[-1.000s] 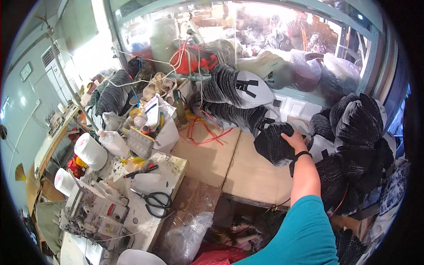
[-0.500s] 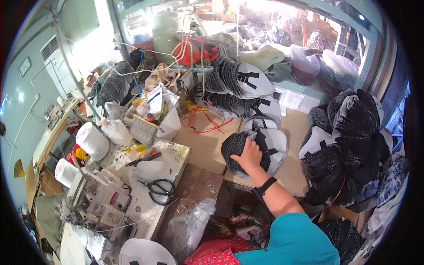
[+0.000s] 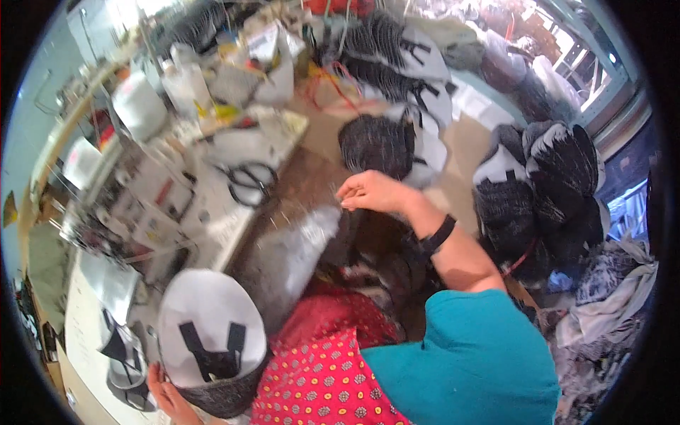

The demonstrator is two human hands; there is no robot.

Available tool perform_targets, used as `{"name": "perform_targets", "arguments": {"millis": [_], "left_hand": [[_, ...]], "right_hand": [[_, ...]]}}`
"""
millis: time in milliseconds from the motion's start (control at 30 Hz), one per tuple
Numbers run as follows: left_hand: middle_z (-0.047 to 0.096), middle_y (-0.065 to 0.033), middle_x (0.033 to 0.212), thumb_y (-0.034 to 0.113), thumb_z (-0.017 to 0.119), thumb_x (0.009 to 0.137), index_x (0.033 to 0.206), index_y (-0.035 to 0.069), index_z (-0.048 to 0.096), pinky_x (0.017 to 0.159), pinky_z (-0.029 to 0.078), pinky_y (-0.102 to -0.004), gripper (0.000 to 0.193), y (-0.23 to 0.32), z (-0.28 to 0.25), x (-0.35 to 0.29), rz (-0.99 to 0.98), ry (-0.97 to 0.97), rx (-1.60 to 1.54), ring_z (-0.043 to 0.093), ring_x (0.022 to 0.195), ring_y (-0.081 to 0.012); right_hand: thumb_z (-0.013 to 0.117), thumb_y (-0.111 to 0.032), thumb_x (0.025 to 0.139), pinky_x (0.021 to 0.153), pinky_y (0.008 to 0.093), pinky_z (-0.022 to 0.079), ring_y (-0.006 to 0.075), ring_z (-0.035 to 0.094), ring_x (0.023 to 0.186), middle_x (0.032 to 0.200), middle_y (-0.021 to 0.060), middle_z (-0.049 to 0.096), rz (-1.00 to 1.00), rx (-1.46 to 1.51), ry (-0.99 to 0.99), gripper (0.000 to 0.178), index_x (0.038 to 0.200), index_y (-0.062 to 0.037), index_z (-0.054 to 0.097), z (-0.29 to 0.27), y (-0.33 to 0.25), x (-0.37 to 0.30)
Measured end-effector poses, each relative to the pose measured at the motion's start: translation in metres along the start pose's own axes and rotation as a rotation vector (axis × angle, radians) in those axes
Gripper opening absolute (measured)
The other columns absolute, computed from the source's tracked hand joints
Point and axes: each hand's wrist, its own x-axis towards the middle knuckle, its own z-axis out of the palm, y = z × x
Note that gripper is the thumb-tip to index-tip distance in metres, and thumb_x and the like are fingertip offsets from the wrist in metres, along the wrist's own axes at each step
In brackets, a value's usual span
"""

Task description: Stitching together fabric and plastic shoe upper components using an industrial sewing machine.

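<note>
At the lower left, a white oval fabric piece [image 3: 211,301] with two black straps and a dark grey knit band lies against my red patterned clothing. My left hand [image 3: 168,398] grips its left edge, the fingers partly hidden behind it. My right hand [image 3: 375,193] hangs in the air in front of a stack of dark knit pieces [image 3: 377,146], apart from it. Its fingers are loosely curled, with a gap at the thumb, and nothing shows between them. Behind that stack lie more stacks of white-and-black pieces [image 3: 428,60].
To the left stand a sewing machine [image 3: 149,188] and white thread cones [image 3: 138,106]. Black-handled scissors [image 3: 251,183] lie on the machine table. A clear plastic bag [image 3: 297,248] hangs beside the table edge. Dark bundled pieces [image 3: 559,191] are piled at the right.
My right hand has left the knit stack and moved toward me. The view has tipped downward, bringing my left hand and the white oval piece into sight.
</note>
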Motion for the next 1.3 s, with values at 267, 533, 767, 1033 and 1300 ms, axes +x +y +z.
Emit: {"name": "perform_targets", "arguments": {"millis": [267, 533, 767, 1033, 1300], "left_hand": [[0.065, -0.0167, 0.103, 0.025, 0.046, 0.1, 0.109, -0.006, 0.063, 0.08, 0.051, -0.0356, 0.037, 0.005, -0.017, -0.008, -0.143, 0.351, -0.173, 0.062, 0.094, -0.0265], [0.064, -0.013, 0.091, 0.018, 0.052, 0.098, 0.1, -0.004, 0.064, 0.075, 0.049, -0.0355, 0.025, -0.02, -0.025, -0.009, -0.104, 0.529, -0.205, 0.061, 0.085, -0.023], [0.063, -0.0109, 0.111, 0.019, 0.047, 0.099, 0.114, 0.002, 0.061, 0.09, 0.048, -0.0353, 0.026, -0.039, -0.019, -0.023, 0.387, 0.44, 1.046, 0.058, 0.103, -0.0189], [0.065, -0.003, 0.096, 0.011, 0.051, 0.099, 0.102, 0.0, 0.064, 0.079, 0.047, -0.0239, 0.017, 0.015, 0.033, -0.061, -0.122, 0.691, -0.355, 0.059, 0.088, -0.0093], [0.063, -0.0045, 0.093, 0.007, 0.051, 0.098, 0.102, -0.001, 0.064, 0.076, 0.046, -0.024, 0.015, 0.016, 0.01, -0.09, -0.071, 0.725, -0.31, 0.059, 0.085, -0.0102]], "right_hand": [[0.062, -0.029, 0.087, 0.057, 0.0344, 0.049, 0.0206, 0.064, 0.068, 0.081, 0.0081, 0.069, 1.172, -0.449, -0.511, 0.026, 0.092, -0.0052, 0.071, -0.005, 0.18, -0.161], [0.057, -0.019, 0.087, 0.084, 0.0451, 0.052, 0.0382, 0.064, 0.093, 0.103, 0.0218, 0.066, 0.602, -0.838, 0.307, 0.023, 0.098, -0.0018, 0.068, 0.053, 0.326, -0.213], [0.06, -0.032, 0.086, 0.089, 0.0432, 0.05, 0.0325, 0.063, 0.102, 0.111, 0.0154, 0.066, 0.745, -1.444, -0.303, 0.032, 0.107, -0.0097, 0.068, 0.031, 0.386, -0.176], [0.059, -0.022, 0.085, 0.085, 0.0422, 0.05, 0.0323, 0.064, 0.096, 0.104, 0.0154, 0.066, 0.38, -1.134, -0.024, 0.025, 0.103, -0.0056, 0.066, -0.018, 0.279, 0.024], [0.059, -0.011, 0.084, 0.081, 0.0413, 0.051, 0.032, 0.065, 0.09, 0.096, 0.0153, 0.067, 0.235, -0.831, -0.16, 0.018, 0.099, -0.0016, 0.063, 0.008, 0.065, 0.061]]}}
